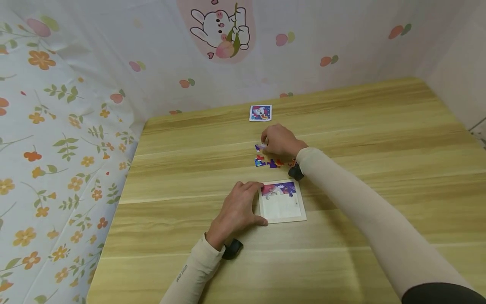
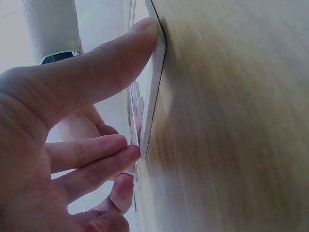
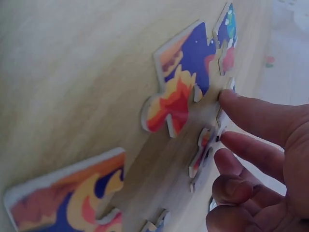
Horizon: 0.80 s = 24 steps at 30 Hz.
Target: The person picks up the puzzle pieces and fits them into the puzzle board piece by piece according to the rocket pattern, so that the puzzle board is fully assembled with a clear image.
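Note:
My left hand (image 1: 235, 209) holds the left side of a pale, square puzzle tray (image 1: 281, 211), thumb on the near corner and fingertips at the far corner. Along the tray's far end lie fitted pieces (image 1: 279, 188) in pink, white and purple. Beyond the tray, my right hand (image 1: 282, 141) pinches a puzzle piece (image 3: 221, 116) between thumb and fingers, seen nearly edge-on in the right wrist view. Around it are loose pieces, among them a blue-and-red one (image 1: 260, 162) and a purple one with orange flames (image 3: 181, 104). The right forearm partly covers others.
A small square picture card (image 1: 260, 112) lies near the back of the wooden table (image 1: 182, 177). Behind the table hangs a white printed cloth (image 1: 303, 42), and a flowered cloth (image 1: 68, 169) runs along the left side.

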{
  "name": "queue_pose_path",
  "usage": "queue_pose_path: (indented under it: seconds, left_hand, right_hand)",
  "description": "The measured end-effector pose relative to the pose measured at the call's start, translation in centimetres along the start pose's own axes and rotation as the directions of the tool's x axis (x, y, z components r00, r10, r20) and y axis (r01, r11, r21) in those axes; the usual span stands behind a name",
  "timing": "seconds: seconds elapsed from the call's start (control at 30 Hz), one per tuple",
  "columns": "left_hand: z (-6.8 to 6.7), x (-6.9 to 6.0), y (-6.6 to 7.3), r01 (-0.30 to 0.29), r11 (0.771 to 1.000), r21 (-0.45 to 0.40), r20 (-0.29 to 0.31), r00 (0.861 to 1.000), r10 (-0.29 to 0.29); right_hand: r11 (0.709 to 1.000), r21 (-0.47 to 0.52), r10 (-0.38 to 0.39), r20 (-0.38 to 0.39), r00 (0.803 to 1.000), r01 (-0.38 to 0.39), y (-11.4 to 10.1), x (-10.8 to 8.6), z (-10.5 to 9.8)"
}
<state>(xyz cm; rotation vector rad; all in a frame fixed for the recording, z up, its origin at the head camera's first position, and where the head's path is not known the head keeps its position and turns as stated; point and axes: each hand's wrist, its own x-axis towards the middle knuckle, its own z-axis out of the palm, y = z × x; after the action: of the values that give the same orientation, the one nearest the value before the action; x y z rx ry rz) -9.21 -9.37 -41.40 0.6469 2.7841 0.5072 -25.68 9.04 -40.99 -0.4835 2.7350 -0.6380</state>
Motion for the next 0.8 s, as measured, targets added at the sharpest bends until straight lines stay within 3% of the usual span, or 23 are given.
queue_pose_path:
  seconds: [0.27,0.8]
  left_hand:
    - [-0.1,0.3,0.1,0.001,1.0,0.014,-0.002,1.0,-0.001]
    - [0.1,0.0,0.1,-0.003,1.0,0.007,-0.008,1.0,0.003]
  right_hand:
    - [1.0,0.025,-0.015,-0.057,0.998,0.016,0.5,0.2,-0.1]
    - [0.973,0.211,-0.055,-0.159,0.986,0.088,1.3,-0.7,0.1]
